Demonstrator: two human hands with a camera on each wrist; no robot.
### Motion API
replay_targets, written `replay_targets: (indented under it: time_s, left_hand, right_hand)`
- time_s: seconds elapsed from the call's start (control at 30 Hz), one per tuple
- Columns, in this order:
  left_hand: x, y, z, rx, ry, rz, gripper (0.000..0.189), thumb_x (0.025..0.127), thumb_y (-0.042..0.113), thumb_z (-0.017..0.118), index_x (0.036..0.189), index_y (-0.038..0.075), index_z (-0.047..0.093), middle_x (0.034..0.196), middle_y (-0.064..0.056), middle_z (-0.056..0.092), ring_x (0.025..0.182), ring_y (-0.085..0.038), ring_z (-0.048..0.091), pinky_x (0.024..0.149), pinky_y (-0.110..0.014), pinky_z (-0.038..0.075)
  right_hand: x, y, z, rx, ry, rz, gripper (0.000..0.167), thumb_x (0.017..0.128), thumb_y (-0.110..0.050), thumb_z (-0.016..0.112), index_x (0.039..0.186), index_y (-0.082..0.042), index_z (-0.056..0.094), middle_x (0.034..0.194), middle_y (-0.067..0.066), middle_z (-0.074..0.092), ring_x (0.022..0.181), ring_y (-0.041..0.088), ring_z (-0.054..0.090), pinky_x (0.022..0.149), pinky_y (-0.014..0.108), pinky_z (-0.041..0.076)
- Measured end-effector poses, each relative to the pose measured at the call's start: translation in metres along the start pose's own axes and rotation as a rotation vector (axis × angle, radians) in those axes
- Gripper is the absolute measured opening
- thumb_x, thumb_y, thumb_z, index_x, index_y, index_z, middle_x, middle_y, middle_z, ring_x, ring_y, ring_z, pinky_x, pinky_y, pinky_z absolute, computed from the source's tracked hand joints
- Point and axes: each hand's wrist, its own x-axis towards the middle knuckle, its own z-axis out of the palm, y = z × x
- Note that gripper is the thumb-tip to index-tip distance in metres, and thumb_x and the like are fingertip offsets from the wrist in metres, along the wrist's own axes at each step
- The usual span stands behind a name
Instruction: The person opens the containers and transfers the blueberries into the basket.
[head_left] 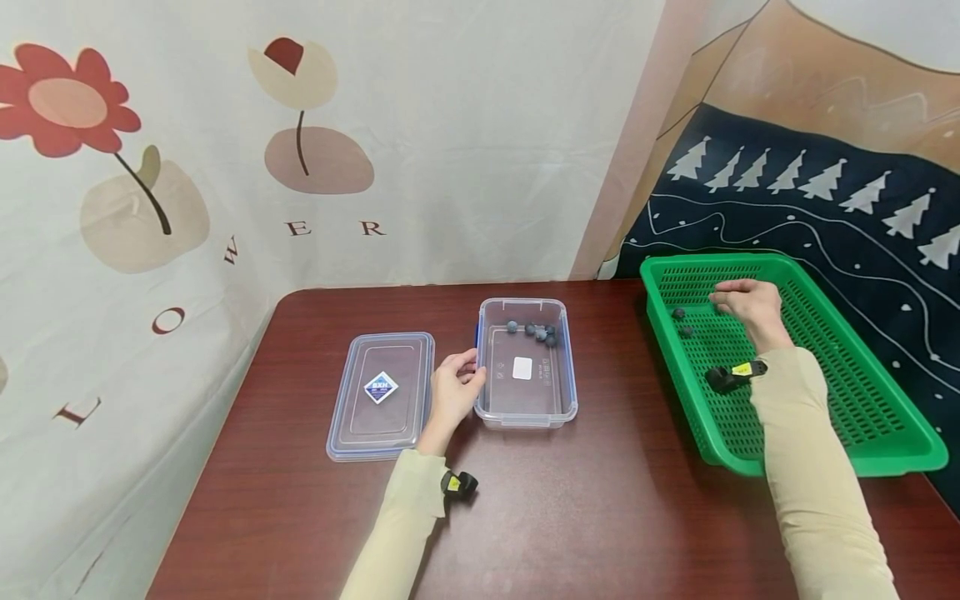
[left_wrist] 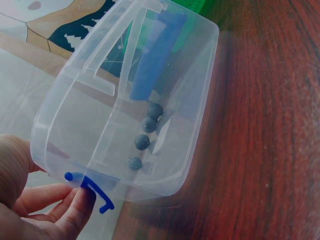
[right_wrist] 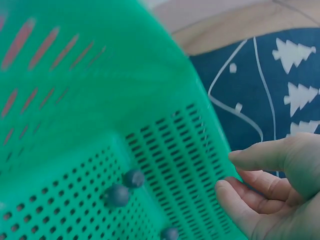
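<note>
A clear plastic food box (head_left: 525, 400) with blue latches stands on the table, and several blueberries (left_wrist: 142, 142) lie inside it. At its left side my left hand (head_left: 453, 387) grips the wall, the fingers beside a blue latch (left_wrist: 97, 192) and the thumb near the rim. Inside the green basket (head_left: 862, 454), a few blueberries (right_wrist: 117, 195) rest on the perforated floor. Over the basket's far part is my right hand (head_left: 750, 308). Its thumb and fingers are apart with nothing visible between them in the right wrist view.
Left of the box lies its clear lid (head_left: 378, 425) with a blue-edged rim and a diamond sticker. The brown table (head_left: 600, 517) meets a printed cloth (head_left: 465, 167) at its back edge. A dark tree-patterned cloth (head_left: 750, 208) hangs behind the basket.
</note>
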Motion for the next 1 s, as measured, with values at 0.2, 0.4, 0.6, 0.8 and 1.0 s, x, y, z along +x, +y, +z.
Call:
replay_targets:
  time_s: [0.2,0.4,0.6,0.8,1.0]
  left_hand:
    - [0.001,-0.001,0.0,-0.002,-0.005,-0.017,0.03,0.077,-0.009,0.064,0.107,-0.017,0.062,0.093,-0.025,0.061,0.086,-0.035,0.064,0.076,-0.029,0.059]
    - [0.001,-0.001,0.0,0.002,-0.009,-0.025,0.03,0.078,-0.009,0.064,0.107,-0.016,0.062,0.094,-0.025,0.061,0.086,-0.035,0.064,0.076,-0.029,0.059]
    - [0.001,-0.001,0.0,0.005,-0.011,-0.014,0.03,0.078,-0.009,0.065,0.107,-0.016,0.062,0.094,-0.024,0.061,0.086,-0.034,0.064,0.076,-0.029,0.059]
    - [0.001,-0.001,-0.001,0.004,-0.014,-0.023,0.031,0.078,-0.008,0.065,0.107,-0.016,0.062,0.095,-0.024,0.062,0.087,-0.034,0.064,0.077,-0.03,0.059]
    - [0.001,0.0,-0.001,0.008,-0.015,-0.034,0.031,0.078,-0.008,0.065,0.108,-0.015,0.062,0.095,-0.024,0.062,0.088,-0.034,0.064,0.077,-0.03,0.059]
  right_hand:
    - [-0.007,-0.022,0.007,-0.028,0.006,-0.084,0.043,0.091,-0.023,0.059,0.125,0.002,0.053,0.111,0.005,0.051,0.066,-0.012,0.053,0.089,0.025,0.053]
    - [-0.012,-0.041,0.02,0.017,0.009,-0.165,0.041,0.089,-0.019,0.063,0.12,0.005,0.055,0.096,-0.005,0.058,0.064,-0.014,0.054,0.07,0.01,0.052]
    - [-0.015,-0.058,0.036,0.062,0.018,-0.232,0.038,0.088,-0.018,0.065,0.116,0.007,0.058,0.075,-0.018,0.056,0.064,-0.011,0.057,0.064,0.006,0.05]
    - [-0.02,-0.074,0.054,0.078,0.006,-0.247,0.033,0.087,-0.014,0.065,0.114,0.005,0.059,0.081,-0.013,0.058,0.073,-0.004,0.059,0.08,0.019,0.056]
    - [-0.024,-0.088,0.076,0.049,-0.013,-0.27,0.031,0.088,-0.015,0.064,0.113,0.004,0.061,0.099,0.005,0.063,0.077,0.001,0.056,0.084,0.027,0.053]
